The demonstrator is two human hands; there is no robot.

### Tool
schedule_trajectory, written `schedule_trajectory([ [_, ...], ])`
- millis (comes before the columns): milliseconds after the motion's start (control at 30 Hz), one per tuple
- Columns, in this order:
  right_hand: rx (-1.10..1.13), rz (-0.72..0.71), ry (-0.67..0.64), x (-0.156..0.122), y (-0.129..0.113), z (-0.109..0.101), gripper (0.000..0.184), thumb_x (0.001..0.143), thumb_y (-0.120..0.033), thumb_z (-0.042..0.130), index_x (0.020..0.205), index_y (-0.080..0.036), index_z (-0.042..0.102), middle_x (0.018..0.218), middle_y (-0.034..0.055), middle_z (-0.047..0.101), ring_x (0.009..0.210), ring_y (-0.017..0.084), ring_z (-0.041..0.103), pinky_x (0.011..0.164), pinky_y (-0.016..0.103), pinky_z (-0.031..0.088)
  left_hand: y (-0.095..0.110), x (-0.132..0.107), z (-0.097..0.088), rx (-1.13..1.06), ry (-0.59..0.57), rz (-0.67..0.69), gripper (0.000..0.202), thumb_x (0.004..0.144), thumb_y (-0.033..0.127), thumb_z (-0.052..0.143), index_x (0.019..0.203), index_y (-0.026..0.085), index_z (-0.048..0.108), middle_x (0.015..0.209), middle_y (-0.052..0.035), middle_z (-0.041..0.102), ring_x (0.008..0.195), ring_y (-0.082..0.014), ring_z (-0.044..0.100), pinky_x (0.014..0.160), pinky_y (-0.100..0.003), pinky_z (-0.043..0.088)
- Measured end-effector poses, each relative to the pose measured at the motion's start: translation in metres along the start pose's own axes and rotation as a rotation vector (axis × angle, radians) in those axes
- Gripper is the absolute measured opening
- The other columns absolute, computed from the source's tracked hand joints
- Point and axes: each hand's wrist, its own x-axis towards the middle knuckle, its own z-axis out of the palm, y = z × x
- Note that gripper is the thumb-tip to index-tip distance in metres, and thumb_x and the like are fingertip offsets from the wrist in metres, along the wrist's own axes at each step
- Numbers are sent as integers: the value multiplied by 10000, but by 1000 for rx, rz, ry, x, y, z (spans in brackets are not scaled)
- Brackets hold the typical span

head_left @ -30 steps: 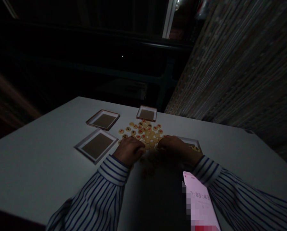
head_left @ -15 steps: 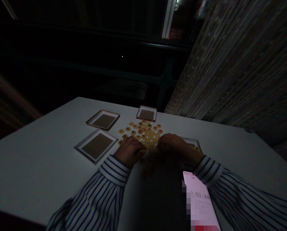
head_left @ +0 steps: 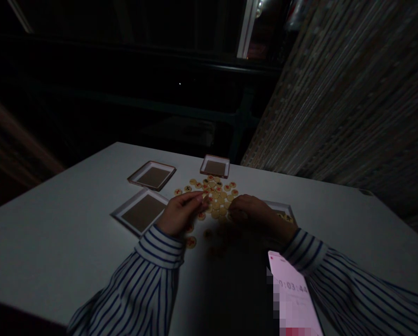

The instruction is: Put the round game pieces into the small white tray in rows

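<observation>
Head view: round game pieces [head_left: 216, 198] touching the left hand's [head_left: 179, 213] fingertips, grasp unclear

1. The fingertips of the left hand [head_left: 180, 212] come together over the pieces, and whether they hold one is too small to tell.
2. The right hand [head_left: 247, 208], curled down, hides its fingertips and whatever lies beneath them.
3. The red and black marks on the round cream game pieces [head_left: 216, 198] are too small to read; those in shadow below the hands are dim.
4. The right hand partly hides a square white-rimmed tray with a brown base [head_left: 282, 206].
5. The lower edge cuts off a pink-lit smartphone [head_left: 293, 294], its screen partly pixelated.
6. The blue-striped white sleeves [head_left: 159, 249] run off the lower edge.
7. Beyond the white table [head_left: 54, 233], shapes are too dark to tell.
</observation>
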Motion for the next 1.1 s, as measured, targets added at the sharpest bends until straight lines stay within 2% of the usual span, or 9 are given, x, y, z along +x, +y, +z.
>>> schedule_trajectory([
  [100,7,8,-5,2,-1,1,153,759,-164,500,875,-165,600,883,68,624,813,146,547,718,279,412,2,0,2,-99,50,-68,192,688,183,659,870,123,648,718,-47,685,669,-115,644,676,-218,520],
  [200,24,3,8,4,-4,3,149,772,-169,491,872,-161,602,875,69,627,810,146,550,719,278,411,4,-2,4,-143,36,-105,169,713,155,631,875,109,648,718,-59,686,650,-110,645,636,-194,525],
  [367,76,-5,167,13,-20,2,166,806,-214,488,939,-164,573,898,70,622,837,152,551,759,304,416,1,-1,2,-140,-13,-119,190,713,165,638,897,118,642,746,-63,687,681,-113,649,628,-174,520],
  [433,108,-16,204,19,-29,1,205,808,-249,507,990,-166,551,926,70,611,869,155,545,762,297,418,-1,0,1,-135,-39,-122,218,703,173,651,915,126,635,742,-57,685,691,-118,650,646,-186,520],
  [533,140,-32,236,29,-39,2,204,812,-296,523,972,-170,543,937,65,600,886,153,535,765,288,414,-2,-1,1,-130,-75,-122,244,676,181,678,911,133,630,754,-46,683,688,-118,646,665,-203,519],
  [667,173,-78,214,36,-41,10,148,796,-240,542,925,-169,535,928,56,587,884,145,520,766,277,408,-2,-2,2,-122,-116,-124,260,632,200,714,869,130,633,795,-42,679,697,-109,634,669,-198,509],
  [867,153,-50,172,36,-40,15,120,797,-233,524,897,-168,529,903,57,587,859,152,520,751,285,392,-6,1,-1,-63,-160,-100,321,593,240,736,868,118,622,759,-52,670,697,-130,632,667,-233,508],
  [967,111,-27,119,35,-38,18,105,804,-232,498,879,-168,532,881,55,592,831,150,518,725,276,374,-5,5,-6,-39,-44,-43,307,605,245,717,866,118,616,784,-76,672,679,-139,635,648,-254,511],
  [1100,10,-37,-13,33,-31,25,114,799,-241,493,868,-173,553,868,47,605,822,158,513,719,283,336,2,12,-16,-84,270,140,252,638,250,657,858,137,607,759,-47,657,618,-105,612,618,-244,503],
])
